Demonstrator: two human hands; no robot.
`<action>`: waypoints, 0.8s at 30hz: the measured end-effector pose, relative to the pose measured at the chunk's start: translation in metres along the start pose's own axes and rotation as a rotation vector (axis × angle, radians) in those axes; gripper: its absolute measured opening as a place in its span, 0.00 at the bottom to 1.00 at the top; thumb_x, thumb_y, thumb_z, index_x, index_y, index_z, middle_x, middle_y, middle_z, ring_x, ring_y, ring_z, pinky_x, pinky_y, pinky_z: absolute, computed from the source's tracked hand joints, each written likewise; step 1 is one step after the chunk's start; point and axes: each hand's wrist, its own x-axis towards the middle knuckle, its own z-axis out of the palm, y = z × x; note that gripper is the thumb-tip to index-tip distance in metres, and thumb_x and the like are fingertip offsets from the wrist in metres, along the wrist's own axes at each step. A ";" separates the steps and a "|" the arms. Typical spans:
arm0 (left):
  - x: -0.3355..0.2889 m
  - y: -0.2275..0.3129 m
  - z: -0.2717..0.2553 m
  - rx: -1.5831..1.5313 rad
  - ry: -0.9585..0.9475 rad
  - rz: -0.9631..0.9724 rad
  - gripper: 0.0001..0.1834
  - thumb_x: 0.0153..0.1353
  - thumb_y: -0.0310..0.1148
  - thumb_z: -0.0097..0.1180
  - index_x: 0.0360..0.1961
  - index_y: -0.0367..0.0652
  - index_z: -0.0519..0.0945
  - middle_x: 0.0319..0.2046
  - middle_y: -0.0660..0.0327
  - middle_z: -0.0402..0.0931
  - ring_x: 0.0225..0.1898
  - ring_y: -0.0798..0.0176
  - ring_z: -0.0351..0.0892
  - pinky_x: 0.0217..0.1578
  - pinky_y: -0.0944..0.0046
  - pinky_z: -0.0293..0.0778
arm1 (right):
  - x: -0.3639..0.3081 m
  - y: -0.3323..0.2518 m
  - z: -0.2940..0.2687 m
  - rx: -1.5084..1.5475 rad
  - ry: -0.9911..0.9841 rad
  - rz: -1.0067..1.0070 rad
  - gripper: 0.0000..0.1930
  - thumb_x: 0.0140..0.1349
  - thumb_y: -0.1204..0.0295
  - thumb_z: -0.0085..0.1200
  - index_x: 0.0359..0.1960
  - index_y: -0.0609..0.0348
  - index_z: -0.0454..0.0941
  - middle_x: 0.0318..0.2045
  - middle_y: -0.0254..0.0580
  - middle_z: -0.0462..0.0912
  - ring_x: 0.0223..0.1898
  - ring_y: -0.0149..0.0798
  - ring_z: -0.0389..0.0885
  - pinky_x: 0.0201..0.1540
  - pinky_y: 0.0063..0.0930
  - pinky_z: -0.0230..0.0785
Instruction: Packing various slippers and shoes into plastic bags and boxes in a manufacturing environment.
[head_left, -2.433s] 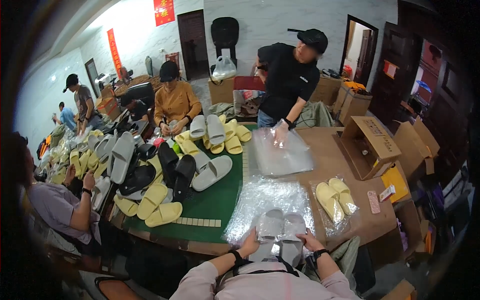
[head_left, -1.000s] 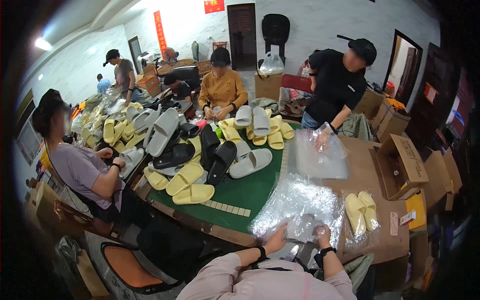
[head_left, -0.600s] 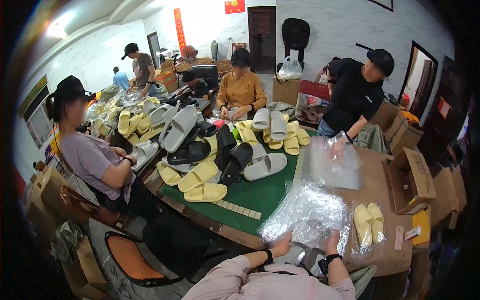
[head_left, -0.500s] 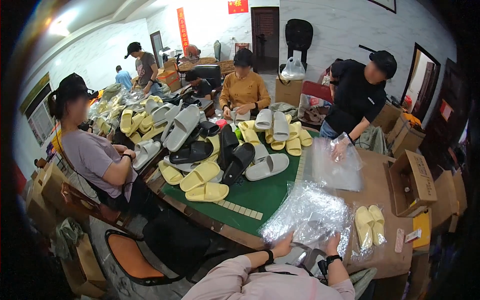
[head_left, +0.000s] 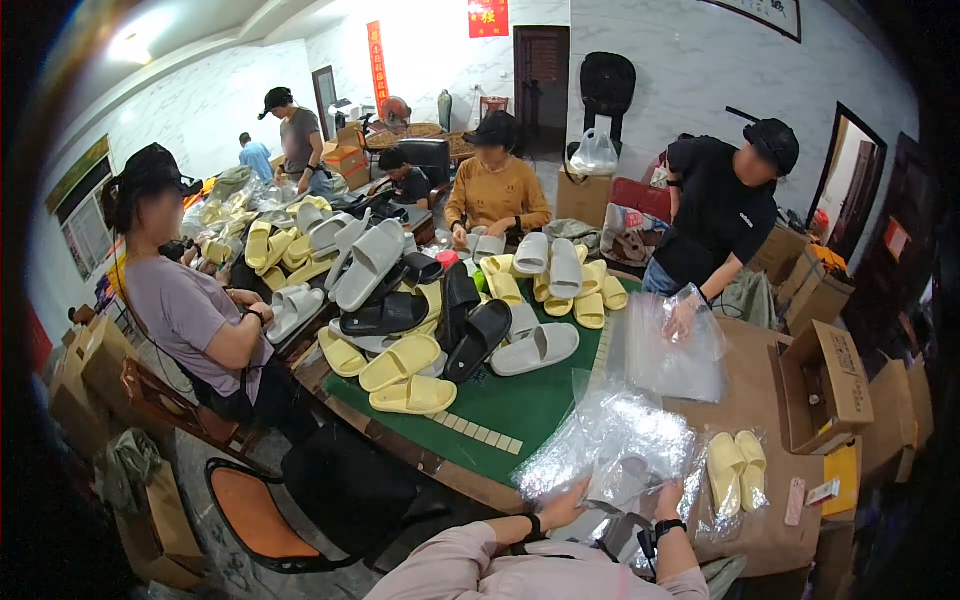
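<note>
A pair of grey slippers (head_left: 614,482) is between my hands at the table's near edge, over a spread of clear plastic bags (head_left: 580,440). My left hand (head_left: 566,505) grips the slippers' left side. On their right side my right hand (head_left: 668,499) has its fingers closed on the edge. Glare off the plastic blurs the outline, and I cannot tell whether the slippers are inside a bag. To the right of my right hand lies a pair of yellow slippers (head_left: 737,472) in a clear bag.
A heap of grey, yellow and black slippers (head_left: 400,320) covers much of the green tabletop (head_left: 490,405). Across the table, a person in black (head_left: 722,205) touches a stack of clear bags (head_left: 675,350). An open cardboard box (head_left: 828,390) stands at the right; an orange chair (head_left: 262,510) is left.
The grey slippers have come up and forward from near my body to over the plastic bags, with both hands at their sides. The view has shifted slightly.
</note>
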 end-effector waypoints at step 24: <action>0.015 0.009 -0.009 0.047 0.038 -0.258 0.27 0.55 0.30 0.53 0.53 0.38 0.56 0.38 0.36 0.72 0.42 0.35 0.72 0.41 0.47 0.68 | -0.001 -0.032 -0.034 -0.399 -0.014 -0.339 0.03 0.53 0.77 0.56 0.28 0.63 0.77 0.20 0.36 0.75 0.22 0.28 0.71 0.25 0.25 0.62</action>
